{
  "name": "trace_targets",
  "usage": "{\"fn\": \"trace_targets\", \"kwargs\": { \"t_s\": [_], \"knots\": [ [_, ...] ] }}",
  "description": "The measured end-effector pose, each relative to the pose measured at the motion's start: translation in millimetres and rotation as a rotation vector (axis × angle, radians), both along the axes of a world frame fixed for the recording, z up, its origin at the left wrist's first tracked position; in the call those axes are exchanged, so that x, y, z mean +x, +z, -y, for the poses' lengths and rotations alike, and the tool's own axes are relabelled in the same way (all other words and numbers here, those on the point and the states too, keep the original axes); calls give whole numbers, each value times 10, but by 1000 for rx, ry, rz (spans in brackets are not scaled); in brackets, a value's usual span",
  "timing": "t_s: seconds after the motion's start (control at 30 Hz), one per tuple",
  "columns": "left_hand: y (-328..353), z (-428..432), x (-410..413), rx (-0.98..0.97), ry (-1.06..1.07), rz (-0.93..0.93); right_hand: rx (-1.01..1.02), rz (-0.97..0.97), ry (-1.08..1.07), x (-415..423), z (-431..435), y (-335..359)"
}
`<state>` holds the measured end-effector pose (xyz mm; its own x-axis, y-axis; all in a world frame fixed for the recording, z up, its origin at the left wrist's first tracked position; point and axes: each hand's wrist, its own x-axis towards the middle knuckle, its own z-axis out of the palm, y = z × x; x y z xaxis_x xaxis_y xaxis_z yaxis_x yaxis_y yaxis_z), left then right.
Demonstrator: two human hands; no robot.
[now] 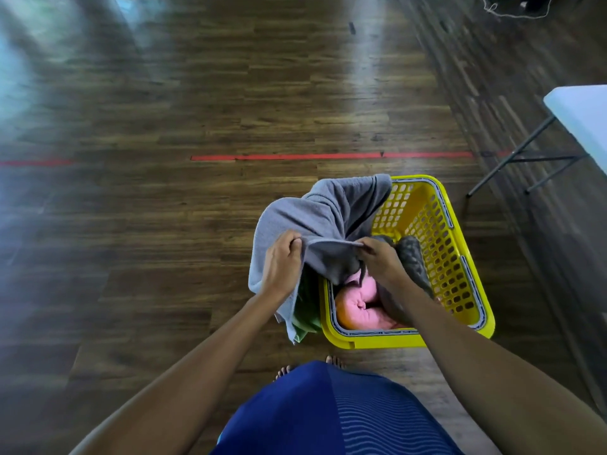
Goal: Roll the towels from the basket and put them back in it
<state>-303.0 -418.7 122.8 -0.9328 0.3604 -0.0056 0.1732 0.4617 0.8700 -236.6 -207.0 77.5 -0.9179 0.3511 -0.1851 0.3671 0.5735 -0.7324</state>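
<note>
Wooden floor (164, 224), yellow basket (394, 341): left grip (282, 267) and right grip (381, 261) are pinching a grey towel (325, 208) taut by its edge, likely readying it for rolling.

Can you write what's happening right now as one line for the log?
step: grey towel held over yellow basket | left hand: grips towel edge | right hand: pinches towel edge | in basket: pink rolled towel

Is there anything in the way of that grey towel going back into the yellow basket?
Nothing covers the basket. A pink rolled towel and a dark patterned towel already lie in its near half; the far half looks free for the grey towel.
</note>
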Motion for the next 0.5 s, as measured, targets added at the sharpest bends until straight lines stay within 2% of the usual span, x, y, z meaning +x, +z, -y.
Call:
{"fn": "trace_targets", "kwargs": {
  "t_s": [0.1, 0.23, 0.37, 0.5],
  "knots": [
    [-77, 100, -53, -90, 70, 5, -23, -52, 1, -36, 22, 184],
    [-155, 104, -96, -103, 79, 44, -26, -143, 38, -132, 100, 353],
    [-82, -59, -43, -196, -149, -70, -1, -204, 146, -299, 200, 561],
    [95, -276, -81, -126, -100, -179, 41, -241, 181, -391, 262, 671]
  ]
}}
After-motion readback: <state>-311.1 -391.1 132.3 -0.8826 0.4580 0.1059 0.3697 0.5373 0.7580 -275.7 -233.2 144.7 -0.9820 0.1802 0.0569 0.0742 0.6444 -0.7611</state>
